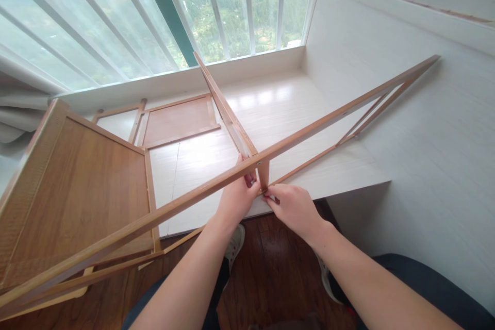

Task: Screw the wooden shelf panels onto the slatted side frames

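The largest thing is the pale ledge [286, 113] under the window, stretching across the middle of the frame; a broad wooden panel [93, 180] leans at the left. The long wooden frame [301, 136] runs diagonally from lower left to upper right, its far end by the white wall. A narrower cross-piece [229, 113] meets it near the centre, its long axis slanting from the joint toward the upper middle; left of it, a smaller frame [178, 121] lies on the ledge. The joint sits between the hands, both close enough that neither is clearly nearer. The left hand [237, 196] curls narrowly around the cross-piece's near end, beneath the long frame's upper bar. The right hand [294, 209] has its fingertips drawn together at that end's lower edge; whether they pinch something small, I cannot tell. No brand, label or writing is readable.
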`<state>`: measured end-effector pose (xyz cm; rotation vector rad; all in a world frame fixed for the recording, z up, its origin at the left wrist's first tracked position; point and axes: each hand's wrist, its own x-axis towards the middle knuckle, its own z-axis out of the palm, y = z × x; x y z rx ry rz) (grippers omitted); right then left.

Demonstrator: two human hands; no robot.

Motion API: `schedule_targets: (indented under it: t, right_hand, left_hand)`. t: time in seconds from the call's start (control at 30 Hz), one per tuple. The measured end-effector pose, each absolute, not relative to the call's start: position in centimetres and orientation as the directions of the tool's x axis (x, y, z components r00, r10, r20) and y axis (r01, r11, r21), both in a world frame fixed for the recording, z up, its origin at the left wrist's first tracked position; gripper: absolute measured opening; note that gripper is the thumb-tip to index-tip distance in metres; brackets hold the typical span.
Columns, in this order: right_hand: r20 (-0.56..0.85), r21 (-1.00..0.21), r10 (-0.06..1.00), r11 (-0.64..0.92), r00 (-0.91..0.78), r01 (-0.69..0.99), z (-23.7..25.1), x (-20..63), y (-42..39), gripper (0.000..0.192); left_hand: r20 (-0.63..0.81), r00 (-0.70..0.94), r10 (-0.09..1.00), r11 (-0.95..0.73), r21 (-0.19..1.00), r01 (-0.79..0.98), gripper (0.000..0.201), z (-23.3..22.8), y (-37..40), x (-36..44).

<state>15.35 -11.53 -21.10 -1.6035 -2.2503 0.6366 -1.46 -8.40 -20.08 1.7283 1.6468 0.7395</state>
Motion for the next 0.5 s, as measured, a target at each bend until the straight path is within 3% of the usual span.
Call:
schedule_targets:
  t: [0.5]
  right_hand:
    - [0.054,-0.502,0.945,0.306,-0.324,0.809,-22.0,15.2,-11.9,0.015]
  left_hand:
    - [0.014,0.08,0.997,-0.059,0.806,0.589,0.021,-21.1,-8.1,-1.7]
